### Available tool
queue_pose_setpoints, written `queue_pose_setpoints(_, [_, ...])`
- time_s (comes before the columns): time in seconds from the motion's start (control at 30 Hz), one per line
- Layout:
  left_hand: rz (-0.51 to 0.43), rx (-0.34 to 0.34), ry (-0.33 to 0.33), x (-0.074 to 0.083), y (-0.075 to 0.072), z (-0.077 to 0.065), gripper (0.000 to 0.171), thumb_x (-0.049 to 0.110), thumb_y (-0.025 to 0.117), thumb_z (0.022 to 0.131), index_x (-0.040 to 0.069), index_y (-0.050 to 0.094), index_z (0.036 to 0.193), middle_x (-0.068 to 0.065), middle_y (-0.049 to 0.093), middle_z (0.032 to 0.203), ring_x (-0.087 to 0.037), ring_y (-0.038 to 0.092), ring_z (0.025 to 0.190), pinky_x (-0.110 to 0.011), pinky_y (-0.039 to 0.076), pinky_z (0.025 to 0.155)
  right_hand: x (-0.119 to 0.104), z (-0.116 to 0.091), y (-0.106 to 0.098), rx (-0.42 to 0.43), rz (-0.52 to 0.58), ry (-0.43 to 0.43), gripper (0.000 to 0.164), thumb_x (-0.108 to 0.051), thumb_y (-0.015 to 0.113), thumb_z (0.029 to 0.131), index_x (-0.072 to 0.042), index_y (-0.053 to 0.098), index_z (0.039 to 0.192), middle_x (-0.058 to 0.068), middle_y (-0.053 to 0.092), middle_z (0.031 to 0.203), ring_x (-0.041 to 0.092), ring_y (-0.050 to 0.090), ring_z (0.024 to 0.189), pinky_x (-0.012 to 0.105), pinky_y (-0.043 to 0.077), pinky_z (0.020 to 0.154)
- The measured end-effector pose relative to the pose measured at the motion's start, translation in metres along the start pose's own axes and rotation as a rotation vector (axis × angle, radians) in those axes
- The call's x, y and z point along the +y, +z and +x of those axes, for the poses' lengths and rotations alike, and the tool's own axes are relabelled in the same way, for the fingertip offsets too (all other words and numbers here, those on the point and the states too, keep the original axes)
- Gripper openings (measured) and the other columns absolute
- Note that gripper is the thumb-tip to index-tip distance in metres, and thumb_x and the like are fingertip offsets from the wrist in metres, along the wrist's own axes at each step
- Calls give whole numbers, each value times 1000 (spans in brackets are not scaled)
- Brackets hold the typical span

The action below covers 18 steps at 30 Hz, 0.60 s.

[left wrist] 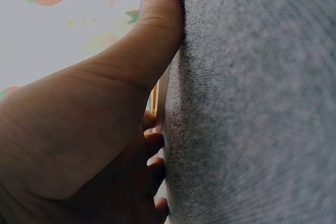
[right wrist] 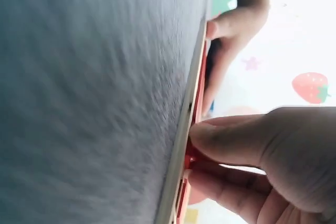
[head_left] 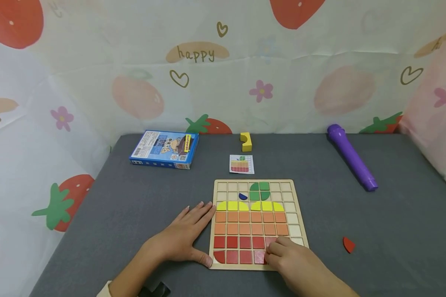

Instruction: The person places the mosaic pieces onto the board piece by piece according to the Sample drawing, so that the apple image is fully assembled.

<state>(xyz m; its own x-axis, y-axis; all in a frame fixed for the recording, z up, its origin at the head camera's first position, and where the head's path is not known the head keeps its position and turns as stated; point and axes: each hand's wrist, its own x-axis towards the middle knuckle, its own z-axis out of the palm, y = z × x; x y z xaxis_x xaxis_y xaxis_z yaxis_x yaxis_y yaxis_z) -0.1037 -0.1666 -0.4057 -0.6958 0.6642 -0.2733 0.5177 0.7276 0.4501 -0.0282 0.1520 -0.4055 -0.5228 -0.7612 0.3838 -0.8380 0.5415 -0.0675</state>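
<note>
A wooden grid board (head_left: 301, 215) lies on the grey table, with green, yellow, orange and red tiles in its cells. My left hand (head_left: 182, 235) rests spread along the board's left edge, its thumb at the lower left corner. Over the bottom red rows, the right hand (head_left: 297, 262) has curled fingers. Thumb and fingertips pinch a red tile (right wrist: 190, 153) low at the board in the right wrist view; the hand hides part of the lower right cells. A small dark blue piece (head_left: 243, 196) lies on the upper cells.
A loose red rounded piece (head_left: 349, 245) lies right of the board. Beyond the board are a pattern card (head_left: 241, 164), a yellow notched block (head_left: 246, 142) and a blue box (head_left: 164, 148). A purple microphone-shaped object (head_left: 352, 157) lies at the right. Something black (head_left: 156, 290) sits near the left forearm.
</note>
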Motion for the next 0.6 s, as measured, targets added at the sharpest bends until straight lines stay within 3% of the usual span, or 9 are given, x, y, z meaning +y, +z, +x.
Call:
queue_pose_setpoints(0.13, [0, 5, 1, 1, 0, 0, 123, 76, 70, 73, 14, 14, 163, -5, 11, 168, -28, 5, 153, -55, 4, 119, -4, -11, -1, -14, 18, 8, 30, 4, 81, 68, -11, 74, 93, -6, 63, 93, 11, 53, 83, 20, 49, 67])
queue_pose_setpoints(0.2, [-6, 8, 1, 1, -1, 0, 123, 75, 71, 73, 14, 14, 163, -6, 11, 167, -29, 5, 153, -55, 3, 119, -3, -16, -5, -38, 90, 29, 30, 2, 81, 72, -11, 75, 99, -5, 66, 100, 11, 57, 89, 22, 52, 72])
queue_pose_setpoints(0.3, [-13, 7, 3, 0, -1, 0, 122, 75, 71, 73, 14, 14, 163, -6, 11, 167, -29, 5, 153, -55, 3, 119, 4, -27, -20, -76, 226, 137, 29, -1, 82, 77, -16, 76, 102, -9, 67, 102, 7, 60, 91, 22, 54, 75])
queue_pose_setpoints(0.37, [-14, 4, 6, 0, 0, 0, 122, 75, 71, 73, 14, 14, 163, -6, 11, 168, -28, 5, 153, -55, 3, 119, 14, -36, -32, -46, 203, 213, 32, 0, 84, 75, -19, 76, 99, -12, 67, 100, 6, 61, 89, 24, 55, 73])
queue_pose_setpoints(0.47, [-9, 3, 5, -1, 1, 1, 123, 76, 70, 73, 15, 13, 163, -5, 10, 168, -28, 4, 153, -55, 3, 119, 35, -54, -47, -20, 45, 343, 38, 5, 86, 69, -17, 76, 98, -7, 68, 101, 12, 64, 89, 31, 56, 69])
queue_pose_setpoints(0.53, [-6, 4, 5, -1, 2, 1, 123, 77, 69, 72, 15, 13, 163, -5, 10, 168, -28, 4, 153, -55, 3, 119, 49, -68, -54, -59, -30, 432, 40, 8, 86, 66, -15, 76, 96, -1, 68, 103, 19, 66, 89, 37, 57, 70])
queue_pose_setpoints(0.6, [-1, 5, 8, -2, 2, 1, 123, 77, 69, 72, 15, 13, 163, -4, 10, 168, -28, 4, 153, -55, 3, 119, 61, -82, -56, -102, -31, 500, 39, 11, 86, 65, -13, 76, 95, 3, 69, 103, 24, 67, 88, 40, 56, 71])
